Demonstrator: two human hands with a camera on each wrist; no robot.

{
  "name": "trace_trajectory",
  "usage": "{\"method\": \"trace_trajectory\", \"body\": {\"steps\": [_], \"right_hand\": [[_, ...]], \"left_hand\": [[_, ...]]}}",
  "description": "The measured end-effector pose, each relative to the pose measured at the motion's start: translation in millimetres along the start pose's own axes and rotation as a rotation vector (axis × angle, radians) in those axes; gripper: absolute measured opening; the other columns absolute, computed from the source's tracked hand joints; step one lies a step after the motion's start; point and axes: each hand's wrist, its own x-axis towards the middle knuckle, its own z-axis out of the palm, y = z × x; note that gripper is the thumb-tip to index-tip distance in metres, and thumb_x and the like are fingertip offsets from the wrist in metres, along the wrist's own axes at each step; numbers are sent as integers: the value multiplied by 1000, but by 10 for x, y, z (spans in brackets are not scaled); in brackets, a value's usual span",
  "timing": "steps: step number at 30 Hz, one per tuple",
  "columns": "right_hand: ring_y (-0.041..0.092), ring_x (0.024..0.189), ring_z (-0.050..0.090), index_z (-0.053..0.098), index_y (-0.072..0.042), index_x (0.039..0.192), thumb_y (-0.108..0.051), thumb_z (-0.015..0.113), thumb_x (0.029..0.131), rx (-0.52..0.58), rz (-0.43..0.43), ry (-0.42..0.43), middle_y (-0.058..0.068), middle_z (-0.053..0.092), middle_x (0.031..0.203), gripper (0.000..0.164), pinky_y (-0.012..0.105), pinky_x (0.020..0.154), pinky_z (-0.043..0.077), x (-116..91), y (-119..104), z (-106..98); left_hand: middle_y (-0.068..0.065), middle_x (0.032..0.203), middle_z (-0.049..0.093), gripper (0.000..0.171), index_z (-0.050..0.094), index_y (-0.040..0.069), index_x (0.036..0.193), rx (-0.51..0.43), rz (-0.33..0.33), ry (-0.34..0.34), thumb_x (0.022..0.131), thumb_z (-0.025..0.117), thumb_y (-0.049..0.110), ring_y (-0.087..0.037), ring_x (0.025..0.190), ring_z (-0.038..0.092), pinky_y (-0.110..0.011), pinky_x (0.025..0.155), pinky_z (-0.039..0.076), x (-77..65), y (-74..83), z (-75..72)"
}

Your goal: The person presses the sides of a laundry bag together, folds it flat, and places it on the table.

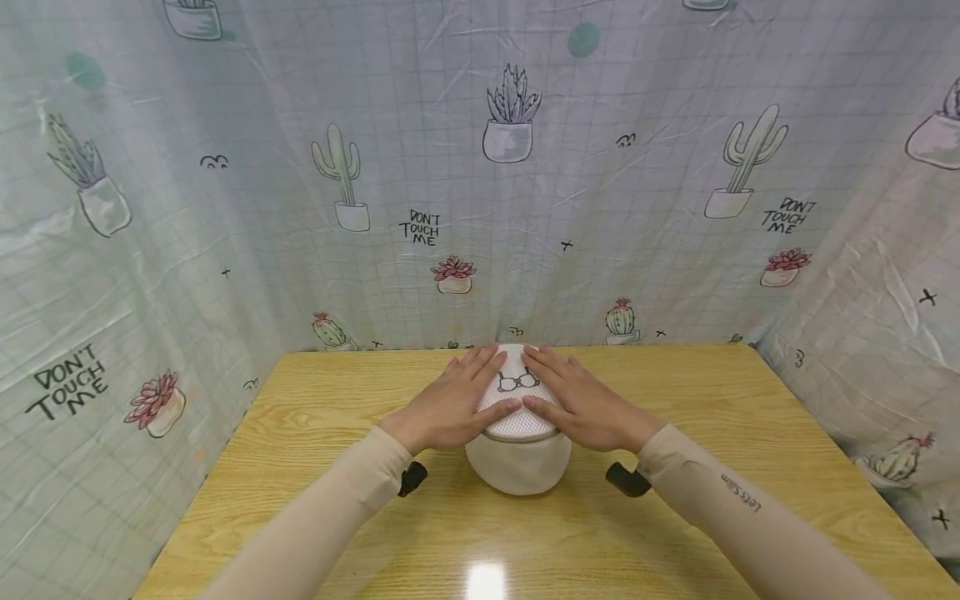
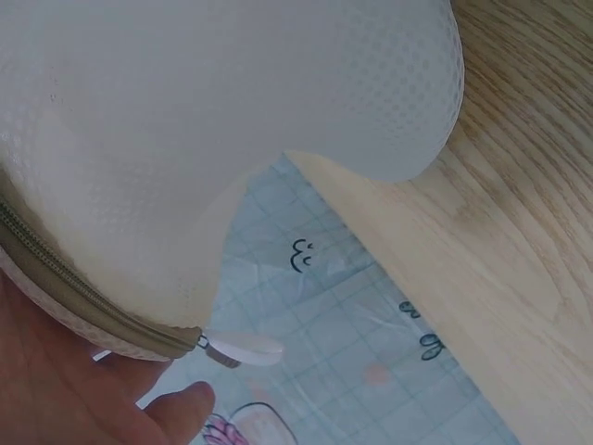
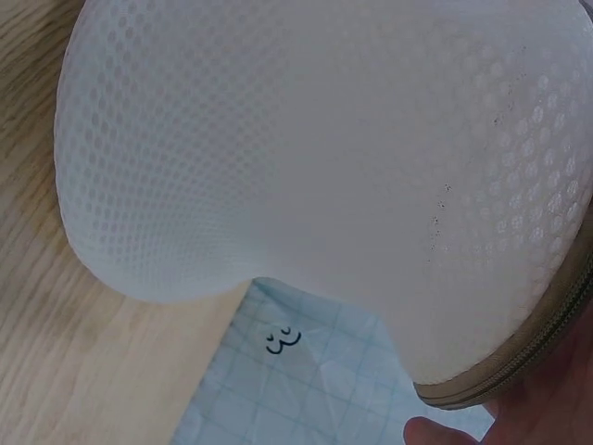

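A white mesh laundry bag (image 1: 517, 468) with a glasses-like print on top stands on the table in front of me. My left hand (image 1: 452, 407) rests on the left side of its top, fingers straight and angled forward. Mirroring it, my right hand (image 1: 591, 407) lies on the right side, and the two thumbs nearly meet over the mesh. Both wrist views show the bag's bulging mesh close up. A tan zipper (image 2: 93, 301) runs round its edge, with a white pull tab (image 2: 248, 349) at the end. Each hand is partly hidden by the bag in its wrist view.
The wooden table (image 1: 337, 533) reaches back to a curtain (image 1: 420, 150) printed with potted cacti, which also hangs along both sides. Black wrist-worn pieces (image 1: 628, 480) jut out under both forearms.
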Motion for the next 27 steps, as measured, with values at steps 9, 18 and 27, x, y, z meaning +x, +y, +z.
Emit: {"method": "trace_trajectory", "body": {"steps": [9,18,27], "right_hand": [[32,162,12,22,-10,166,-49,43,110,28,4,-5,7,17,175,71,64,128,13,-34,10,32],[33,162,12,21,-9,166,-50,45,109,45,5,-9,6,17,175,73,63,128,13,-55,52,87],[30,163,10,19,-9,167,-51,46,109,47,7,-22,5,15,175,76,60,129,12,-73,82,135]], "left_hand": [[-6,177,5,87,12,15,168,-16,2,-26,104,36,69,-28,163,2,-54,131,12,-3,7,25],[-2,177,2,91,10,15,168,-16,32,-44,103,37,72,-27,163,-2,-55,131,11,-2,-35,82],[0,177,-3,96,6,14,168,1,23,-57,101,37,75,-23,163,-4,-52,132,9,-11,-67,140]]}}
